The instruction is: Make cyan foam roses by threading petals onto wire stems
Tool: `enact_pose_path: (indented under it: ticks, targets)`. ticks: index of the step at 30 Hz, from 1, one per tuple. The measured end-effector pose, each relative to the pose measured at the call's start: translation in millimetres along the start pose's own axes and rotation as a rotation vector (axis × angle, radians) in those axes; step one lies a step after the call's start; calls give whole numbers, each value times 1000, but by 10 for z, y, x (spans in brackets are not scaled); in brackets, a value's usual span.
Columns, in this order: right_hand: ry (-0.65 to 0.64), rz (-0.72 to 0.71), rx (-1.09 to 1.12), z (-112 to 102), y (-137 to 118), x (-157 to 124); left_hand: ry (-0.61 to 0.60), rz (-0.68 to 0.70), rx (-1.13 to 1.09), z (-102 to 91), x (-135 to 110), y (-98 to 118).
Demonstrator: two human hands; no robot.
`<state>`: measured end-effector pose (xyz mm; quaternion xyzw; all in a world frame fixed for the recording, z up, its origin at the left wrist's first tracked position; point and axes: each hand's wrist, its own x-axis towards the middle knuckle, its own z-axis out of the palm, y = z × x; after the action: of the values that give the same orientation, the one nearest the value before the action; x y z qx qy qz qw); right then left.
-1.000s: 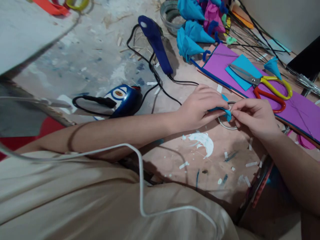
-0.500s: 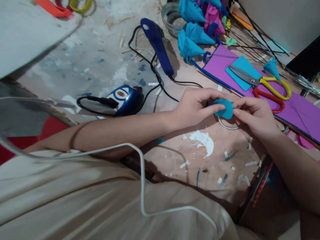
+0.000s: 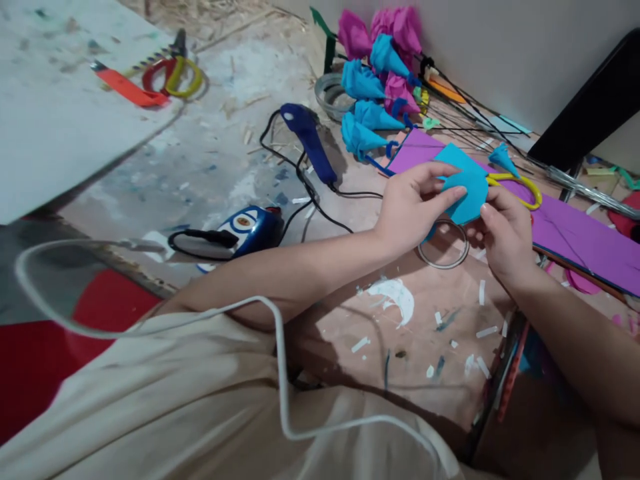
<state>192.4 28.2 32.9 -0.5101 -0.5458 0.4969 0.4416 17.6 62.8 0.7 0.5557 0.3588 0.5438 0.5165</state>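
My left hand (image 3: 410,207) and my right hand (image 3: 503,230) both pinch a round piece of blue foam (image 3: 467,190), held up between them above the work surface. Thumb and fingers of each hand press on its edges. Directly below it a thin clear tape ring (image 3: 443,244) lies flat on the board. Behind the foam piece the yellow-and-red scissors (image 3: 525,181) rest on a purple foam sheet (image 3: 575,233), partly hidden by my hands.
A blue glue gun (image 3: 307,140) with a black cord lies at centre back, a blue device (image 3: 247,230) to its left. Blue and pink foam flowers (image 3: 373,80) on wires pile at the back by a wall. White scraps and a dried glue patch (image 3: 395,297) dot the board.
Both hands lifted the blue foam piece off the tape ring, and it now shows as a wider round face. The camera tilted up, showing more of the back wall and flowers.
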Motion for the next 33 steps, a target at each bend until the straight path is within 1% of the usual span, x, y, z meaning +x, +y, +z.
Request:
enact_pose_path:
  ticks: [3, 8, 13, 16, 19, 23, 26, 30, 33]
  targets:
    - [-6, 8, -17, 6, -5, 17, -24, 33, 11, -23, -14, -67]
    - [-27, -11, 4, 4, -14, 16, 5, 69, 28, -90, -15, -117]
    - [12, 1, -38, 7, -16, 2, 4, 100, 94, -104, -10, -106]
    - [28, -34, -89, -3, 13, -8, -18, 128, 139, -112, 12, -64]
    - [46, -54, -132, -14, 24, -22, -68, 147, 161, -158, 94, 25]
    - [97, -76, -117, -4, -20, -30, -119, 123, 189, -318, 260, 217]
    - [99, -73, -85, 21, -58, -32, -184, 78, 189, -454, 353, 335]
    - [84, -58, -92, 27, -17, -42, -234, 89, 217, -553, 415, 341]
    - [97, -58, -86, -16, 48, -31, -234, 92, 206, -614, 468, 319]
